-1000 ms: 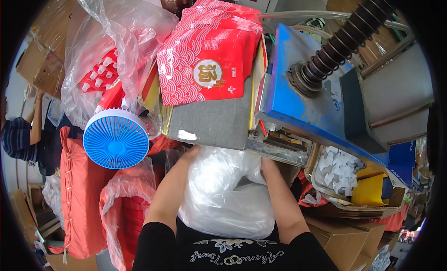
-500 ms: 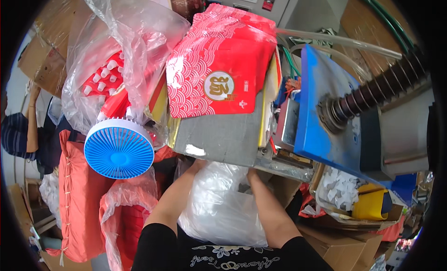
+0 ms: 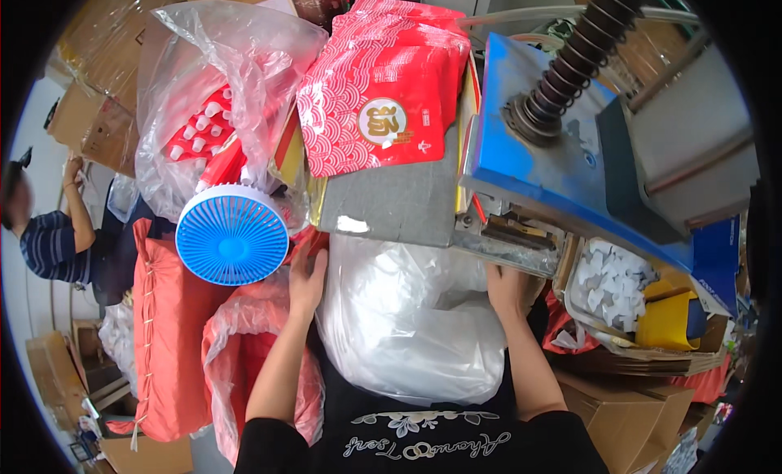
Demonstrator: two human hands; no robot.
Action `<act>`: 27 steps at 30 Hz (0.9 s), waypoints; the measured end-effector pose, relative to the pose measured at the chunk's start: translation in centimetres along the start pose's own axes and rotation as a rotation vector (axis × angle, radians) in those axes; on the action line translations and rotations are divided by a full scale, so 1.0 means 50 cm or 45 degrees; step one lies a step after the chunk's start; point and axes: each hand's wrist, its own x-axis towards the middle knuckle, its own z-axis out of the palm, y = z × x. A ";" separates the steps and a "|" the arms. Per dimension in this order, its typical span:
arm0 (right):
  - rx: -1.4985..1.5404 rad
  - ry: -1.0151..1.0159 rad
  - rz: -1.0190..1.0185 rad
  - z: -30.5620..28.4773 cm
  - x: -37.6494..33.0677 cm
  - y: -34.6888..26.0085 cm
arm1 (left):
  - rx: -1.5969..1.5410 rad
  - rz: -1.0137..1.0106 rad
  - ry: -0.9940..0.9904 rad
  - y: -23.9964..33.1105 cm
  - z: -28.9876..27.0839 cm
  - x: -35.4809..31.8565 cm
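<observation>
White, bulging, crinkled plastic bag (image 3: pixel 411 323)

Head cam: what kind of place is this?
Probably a small packing workshop or stockroom. A blue machine stands at the bench, red printed pouches lie stacked on it, and cardboard boxes pile up around. Both hands grip a big white plastic bag.

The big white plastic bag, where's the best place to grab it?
Probably by its two sides, one hand each. The white plastic bag is wide, puffy and soft, with no handle showing. The left hand and right hand already press its upper left and right flanks, under the grey table edge.
</observation>
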 end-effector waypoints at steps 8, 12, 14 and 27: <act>0.259 -0.549 -0.441 0.043 -0.206 -0.046 | -0.173 -0.571 -0.326 -0.017 -0.023 -0.172; -0.051 -0.670 -0.471 0.034 -0.241 -0.072 | -0.566 -0.653 -0.486 0.015 -0.014 -0.163; 0.067 -0.170 -0.490 -0.008 -0.237 -0.116 | -0.687 -0.787 -0.593 0.036 -0.026 -0.162; -0.077 -0.358 -0.900 -0.009 -0.411 -0.202 | -0.734 -0.776 -0.530 -0.094 -0.063 -0.220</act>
